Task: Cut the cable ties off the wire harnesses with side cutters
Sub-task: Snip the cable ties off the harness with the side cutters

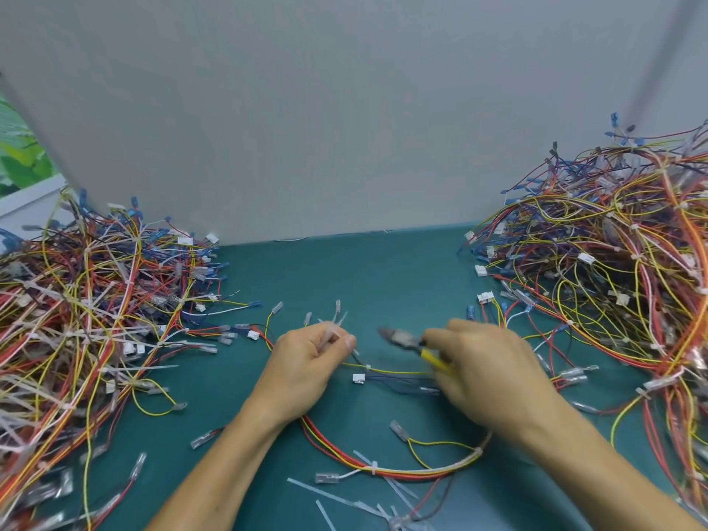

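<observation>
My left hand (306, 362) pinches a bunch of the wire harness (402, 471), whose clear terminals and cable tie tails fan out above my fingers. That harness loops red, yellow and white across the green mat toward me, with a white cable tie (373, 466) around it. My right hand (486, 373) grips the yellow-handled side cutters (406, 341). Their blurred jaws point left, a short way from my left thumb. A white connector (358, 378) lies between my hands.
A big tangle of harnesses (88, 320) fills the left of the green mat (344, 270), another pile (613, 270) the right. Cut tie tails (344, 496) lie near the front edge. A grey wall panel (344, 109) stands behind.
</observation>
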